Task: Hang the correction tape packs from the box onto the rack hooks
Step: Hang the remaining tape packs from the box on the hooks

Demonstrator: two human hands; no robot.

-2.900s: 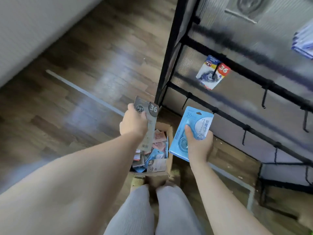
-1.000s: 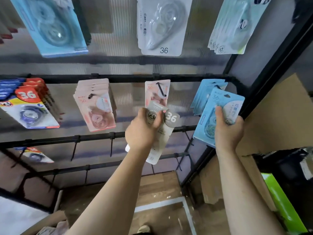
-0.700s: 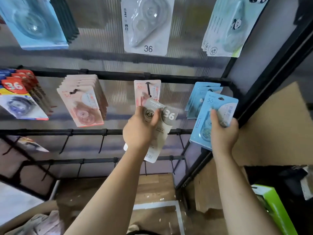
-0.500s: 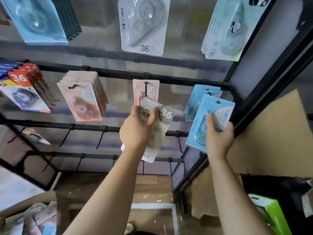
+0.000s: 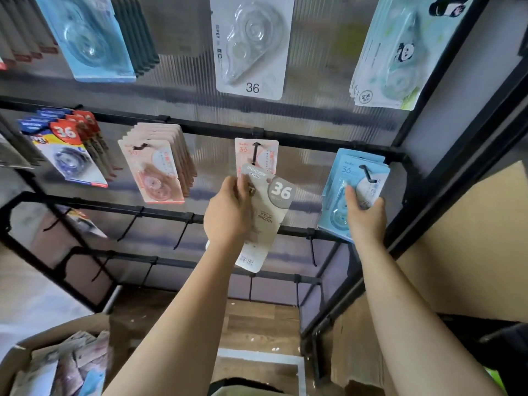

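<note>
My left hand (image 5: 227, 214) grips a grey correction tape pack (image 5: 265, 221) marked 36, held up in front of the rack. Just behind it a single pink pack (image 5: 267, 151) hangs on a hook. My right hand (image 5: 364, 217) holds a light blue pack (image 5: 350, 192) by its lower part, and a black hook (image 5: 367, 174) pokes through the pack's top hole. More blue packs hang behind it on the same hook. The cardboard box (image 5: 37, 355) with several loose packs sits at the bottom left.
The black rack (image 5: 314, 141) carries hanging stacks: pink packs (image 5: 155, 164), red-and-blue packs (image 5: 65, 144), and white, blue and panda packs on the top row. Lower rails have bare hooks (image 5: 183, 232). Flat cardboard (image 5: 471, 241) leans at the right. Wood floor lies below.
I have risen from the box to face the rack. My right hand moved the blue pack up onto the right hook. My left hand stays raised with the grey pack.
</note>
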